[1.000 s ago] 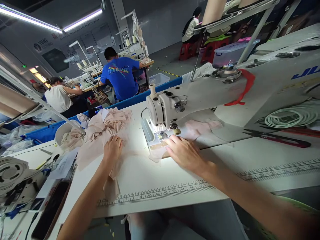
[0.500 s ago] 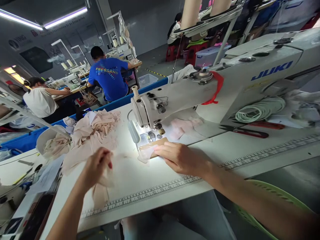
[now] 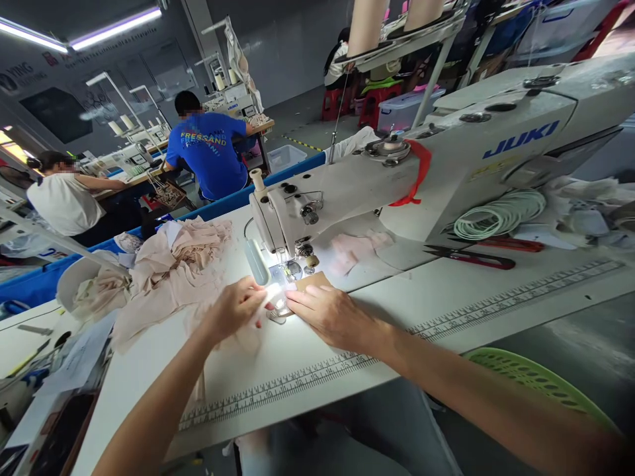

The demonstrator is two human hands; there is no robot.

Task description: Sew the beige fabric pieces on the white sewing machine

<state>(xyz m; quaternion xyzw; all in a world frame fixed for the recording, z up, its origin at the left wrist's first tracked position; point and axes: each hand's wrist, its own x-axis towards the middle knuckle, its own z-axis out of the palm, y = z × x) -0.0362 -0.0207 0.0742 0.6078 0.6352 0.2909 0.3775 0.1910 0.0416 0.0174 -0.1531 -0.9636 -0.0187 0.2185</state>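
My left hand (image 3: 237, 309) is closed in a pinch on a thin pale pink fabric piece (image 3: 244, 338) and holds it just in front of the presser foot (image 3: 284, 272) of the white sewing machine (image 3: 446, 165). My right hand (image 3: 333, 317) rests palm down on the table right of the needle, fingers together pressing on fabric and a brown card (image 3: 311, 281) under the lit foot. A heap of the same pink fabric pieces (image 3: 176, 264) lies to the left on the white table (image 3: 446, 311).
Red-handled scissors (image 3: 471, 256) and a coil of white cord (image 3: 499, 215) lie beside the machine on the right. A green basket (image 3: 536, 380) sits below the table edge. A printed ruler runs along the table front. Other people sew at stations behind.
My left hand lifted a fabric piece off the pile side and carried it right to the presser foot. My right hand stayed by the needle; the view shifted right.
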